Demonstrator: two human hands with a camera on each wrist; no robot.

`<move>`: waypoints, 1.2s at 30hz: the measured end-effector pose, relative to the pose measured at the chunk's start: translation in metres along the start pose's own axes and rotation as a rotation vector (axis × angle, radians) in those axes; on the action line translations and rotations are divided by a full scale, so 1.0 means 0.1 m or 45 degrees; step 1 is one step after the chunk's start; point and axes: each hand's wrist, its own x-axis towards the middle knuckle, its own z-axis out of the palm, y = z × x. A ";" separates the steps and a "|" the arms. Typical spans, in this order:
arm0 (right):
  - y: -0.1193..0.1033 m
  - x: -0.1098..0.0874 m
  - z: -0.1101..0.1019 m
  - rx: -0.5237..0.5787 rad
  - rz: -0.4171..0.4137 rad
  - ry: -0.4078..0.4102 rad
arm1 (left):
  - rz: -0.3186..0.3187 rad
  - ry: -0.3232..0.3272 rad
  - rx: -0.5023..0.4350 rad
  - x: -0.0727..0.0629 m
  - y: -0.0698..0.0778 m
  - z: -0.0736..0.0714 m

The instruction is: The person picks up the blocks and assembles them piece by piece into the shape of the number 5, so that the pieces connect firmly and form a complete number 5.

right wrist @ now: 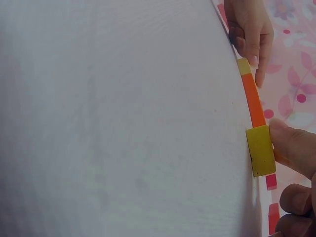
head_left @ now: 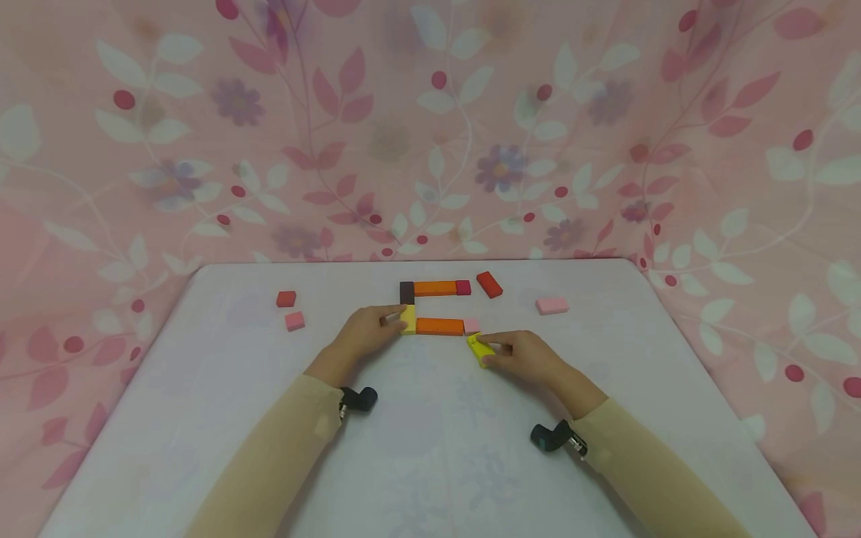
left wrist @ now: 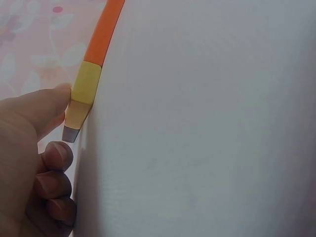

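Right hand: I see the right hand [head_left: 528,355] pinching the yellow block [head_left: 480,350] between thumb and finger, so its grasp is narrow.
Yellow block: it is just beside the pale pink block [head_left: 471,326], at the right end of the lower orange bar [head_left: 439,326], turned at a slant to that row. Whether it rests on the table [head_left: 403,433] or is slightly lifted, I cannot tell.
Its handling: I judge it light and stiff, perhaps of painted wood, not fragile. The smooth faces could slip a little, and a loose pinch may let it rotate.
Where to hold it: I would take the two opposite long sides near the middle, and keep the fingertips away from the end which faces the pale pink block.
Left hand: the left hand [head_left: 366,329] touches the pale yellow block [head_left: 410,321] with thumb and index finger; if they truly pinch it, I cannot tell.
Pale yellow block: it lies between the dark block [head_left: 406,292] and the lower orange bar. I suppose it slides easily, so only a soft pressure from the side is suitable.
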 end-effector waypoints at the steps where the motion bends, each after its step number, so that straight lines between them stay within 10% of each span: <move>1: 0.00 0.00 0.00 -0.001 -0.002 0.000 | -0.001 0.001 -0.007 0.00 0.00 0.00; 36: -0.02 0.01 -0.01 0.032 0.006 -0.005 | 0.009 0.005 -0.026 0.00 0.00 0.00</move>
